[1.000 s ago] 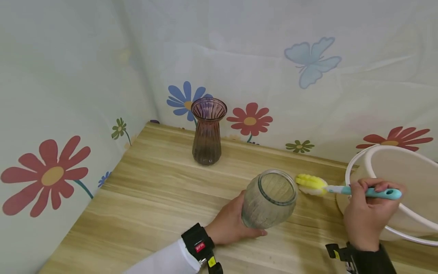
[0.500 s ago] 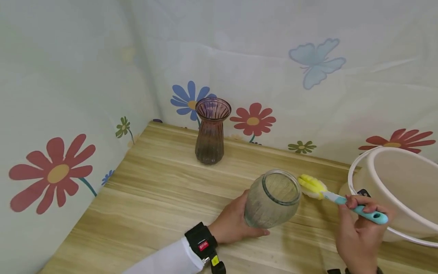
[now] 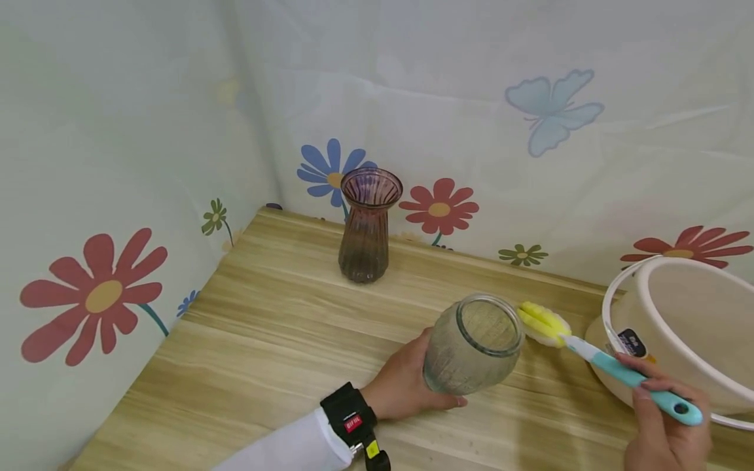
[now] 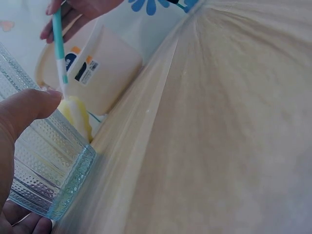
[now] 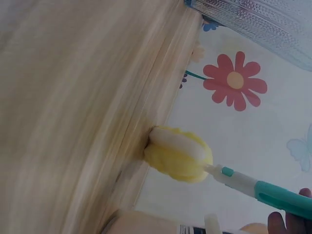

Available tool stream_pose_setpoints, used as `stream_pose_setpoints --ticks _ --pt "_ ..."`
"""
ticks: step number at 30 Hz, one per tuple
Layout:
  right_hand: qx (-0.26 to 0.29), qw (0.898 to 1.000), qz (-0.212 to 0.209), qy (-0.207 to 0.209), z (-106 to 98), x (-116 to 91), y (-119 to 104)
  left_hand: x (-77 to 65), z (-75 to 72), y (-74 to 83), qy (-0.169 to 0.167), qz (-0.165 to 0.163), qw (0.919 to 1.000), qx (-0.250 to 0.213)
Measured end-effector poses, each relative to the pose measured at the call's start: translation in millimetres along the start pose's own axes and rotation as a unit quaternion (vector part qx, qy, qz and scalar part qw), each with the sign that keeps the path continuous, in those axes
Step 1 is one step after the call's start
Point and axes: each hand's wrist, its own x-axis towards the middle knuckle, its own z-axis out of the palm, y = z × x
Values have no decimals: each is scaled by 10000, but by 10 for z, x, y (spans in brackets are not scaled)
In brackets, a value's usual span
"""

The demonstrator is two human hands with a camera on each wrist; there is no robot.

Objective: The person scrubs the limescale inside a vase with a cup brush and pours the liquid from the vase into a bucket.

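Left hand (image 3: 406, 383) clamps glass jar (image 3: 471, 366), right hand (image 3: 665, 438) grips brush (image 3: 609, 364) — sponge head (image 3: 543, 324) outside jar, 3 o'clock; bucket (image 3: 677, 369) beyond.

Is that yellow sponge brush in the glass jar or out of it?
Out. The head view shows the sponge brush beside the glass jar, its yellow end outside the glass.
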Motion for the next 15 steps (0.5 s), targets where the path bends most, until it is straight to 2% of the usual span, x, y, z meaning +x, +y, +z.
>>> stream_pose_setpoints --ticks 4,6,8,10,12,15 --pt "-206 9990 86 397 -110 -36 -74 3 -2 8 -11 16 10000 30" --pt "-839 9941 239 647 -188 -49 -139 6 -2 9 -30 24 10000 23" --pt "-1699 9788 599 969 -275 -55 -219 7 -3 8 -56 19 10000 -2" --pt "-2713 9472 1153 1259 -366 -67 -305 7 -1 2 -71 7 10000 -8" --pt "-3879 9000 1577 1209 -460 -73 -371 6 1 -5 -75 -16 10000 -19" --pt "-5058 8346 2035 786 -644 -63 -420 4 3 -15 -67 -50 10000 -28"
